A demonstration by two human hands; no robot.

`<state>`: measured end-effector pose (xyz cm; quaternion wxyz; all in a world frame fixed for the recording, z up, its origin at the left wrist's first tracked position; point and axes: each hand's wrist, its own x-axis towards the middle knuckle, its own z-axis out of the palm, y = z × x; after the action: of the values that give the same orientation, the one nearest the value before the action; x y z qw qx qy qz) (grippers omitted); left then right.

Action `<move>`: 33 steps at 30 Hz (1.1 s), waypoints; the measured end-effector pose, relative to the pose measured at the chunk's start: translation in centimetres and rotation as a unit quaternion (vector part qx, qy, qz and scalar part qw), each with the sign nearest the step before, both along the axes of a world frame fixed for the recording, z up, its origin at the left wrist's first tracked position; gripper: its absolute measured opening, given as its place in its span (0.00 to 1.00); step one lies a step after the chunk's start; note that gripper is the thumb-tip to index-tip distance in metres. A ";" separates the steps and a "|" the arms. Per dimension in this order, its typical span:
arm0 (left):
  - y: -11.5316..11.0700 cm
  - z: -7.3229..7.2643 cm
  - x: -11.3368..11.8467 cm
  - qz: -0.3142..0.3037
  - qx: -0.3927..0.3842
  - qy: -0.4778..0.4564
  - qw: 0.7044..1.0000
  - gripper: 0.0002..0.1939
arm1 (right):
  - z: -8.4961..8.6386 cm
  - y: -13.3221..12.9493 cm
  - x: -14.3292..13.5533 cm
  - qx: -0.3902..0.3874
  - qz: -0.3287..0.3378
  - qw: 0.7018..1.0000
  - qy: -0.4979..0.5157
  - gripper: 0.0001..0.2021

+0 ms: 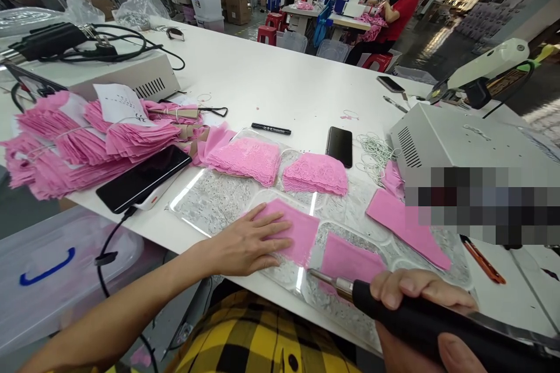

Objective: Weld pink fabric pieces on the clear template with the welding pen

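My left hand (251,240) lies flat with fingers spread on a pink fabric piece (301,236), which rests on a clear plastic template (219,201). In my right hand (420,294) is a black-handled tool (406,317) with a thin metal tip and a cable or tube at its rear. Its tip is above the template, close to the left edge of another pink fabric piece (350,256). Behind my left hand are two stacks of pink lace pieces, the left stack (245,158) and the right stack (314,172). A larger folded pink piece (405,224) lies to the right.
Tied pink fabric bundles (87,134) and a large black phone (144,178) are at left. A marker (271,129), a smaller phone (339,147) and tangled string (376,154) lie beyond the template. A grey box (472,134) and orange cutter (483,259) stand right. A person sews farther off.
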<state>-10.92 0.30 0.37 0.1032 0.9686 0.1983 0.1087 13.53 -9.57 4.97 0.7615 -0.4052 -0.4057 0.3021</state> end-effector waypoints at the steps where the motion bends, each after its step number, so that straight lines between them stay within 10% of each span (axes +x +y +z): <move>1: -0.1 0.0 0.0 0.000 0.004 0.000 1.000 0.22 | 0.0 0.0 0.0 0.002 -0.002 1.000 -0.003 0.08; 33: -1.8 -0.7 2.9 0.003 0.045 -0.035 0.998 0.24 | -0.6 -0.6 0.5 -0.033 -0.014 0.999 -0.012 0.10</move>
<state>-8.04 -1.48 -0.30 0.0666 0.9673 0.1919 0.1517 14.06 -10.17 4.37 0.7468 -0.4394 -0.3992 0.2997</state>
